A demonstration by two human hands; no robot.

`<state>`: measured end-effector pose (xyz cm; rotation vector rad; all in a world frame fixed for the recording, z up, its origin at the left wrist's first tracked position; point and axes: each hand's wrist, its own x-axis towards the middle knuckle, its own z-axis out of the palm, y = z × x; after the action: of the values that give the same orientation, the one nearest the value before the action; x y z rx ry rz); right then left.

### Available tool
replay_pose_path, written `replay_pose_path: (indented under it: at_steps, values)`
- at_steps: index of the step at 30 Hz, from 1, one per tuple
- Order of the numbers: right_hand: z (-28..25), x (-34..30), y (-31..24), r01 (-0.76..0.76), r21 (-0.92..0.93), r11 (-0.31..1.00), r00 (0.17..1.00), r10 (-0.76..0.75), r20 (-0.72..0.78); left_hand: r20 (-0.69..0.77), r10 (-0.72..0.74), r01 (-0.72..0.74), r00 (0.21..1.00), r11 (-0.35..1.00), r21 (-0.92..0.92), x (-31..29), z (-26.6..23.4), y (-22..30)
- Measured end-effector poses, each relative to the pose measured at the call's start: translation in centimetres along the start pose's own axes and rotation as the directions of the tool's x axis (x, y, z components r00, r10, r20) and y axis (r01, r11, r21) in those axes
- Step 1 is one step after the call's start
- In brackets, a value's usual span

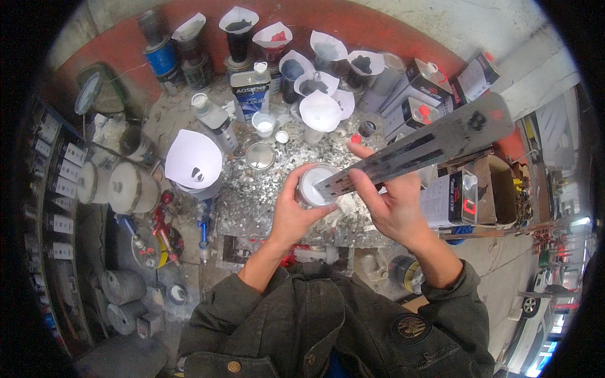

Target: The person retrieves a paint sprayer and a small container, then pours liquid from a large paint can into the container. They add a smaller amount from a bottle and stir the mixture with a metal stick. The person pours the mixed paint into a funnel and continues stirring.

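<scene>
My left hand (291,215) is wrapped round a clear cup (305,190) of pale grey-white liquid, which stands over the paint-spattered bench top. A long, flat, dark mixing stick (435,143) with slots and marks along it is gripped in my right hand (398,205), thumb on top. Its narrow lower end dips into the cup, and its wide end slants up to the right. Beyond the cup, a round metal lid (260,155) and a small red cap (356,138) lie on the bench. A small white cup (263,124) sits farther back.
Several cups topped with paper strainers (238,22) line the back. One strainer (194,159) stands on the left, near a plastic bottle (214,120). Metal cans (250,94) stand behind and at right (450,195), beside a cardboard box (495,189). Spray guns (165,220) hang at left.
</scene>
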<state>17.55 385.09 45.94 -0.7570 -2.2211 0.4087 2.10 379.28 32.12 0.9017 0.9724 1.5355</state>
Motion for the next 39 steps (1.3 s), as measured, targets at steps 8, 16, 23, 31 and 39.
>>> replay_pose_path:
  at_steps: [8, 16, 23, 31, 39]
  values:
    - [-1.3, 3.6, -1.8, -0.002, 0.075, 0.997, 0.996, 0.009, -0.089, -0.011, 0.026, -0.025, 1.0, 0.998, 0.05, -1.0, -1.3, 2.8]
    - [1.2, 8.1, -4.3, 0.069, 0.075, 0.995, 0.985, -0.08, 0.152, -0.069, 0.06, -0.053, 0.996, 0.994, 0.097, -1.0, -4.5, 9.2]
    - [6.7, 11.9, -7.3, 0.198, 0.288, 0.937, 0.977, -0.164, -0.137, -0.105, 0.046, -0.033, 0.993, 0.992, 0.122, -1.5, -8.2, 14.5]
    - [7.9, 15.5, -9.8, 0.101, 0.498, 0.861, 0.982, -0.007, -0.188, -0.115, 0.08, -0.051, 0.99, 0.971, 0.233, -1.7, -13.6, 20.0]
    - [11.5, 16.0, -8.3, 0.04, 0.462, 0.886, 0.975, 0.066, -0.211, -0.112, 0.138, -0.059, 0.984, 0.847, 0.528, -0.2, -19.0, 19.2]
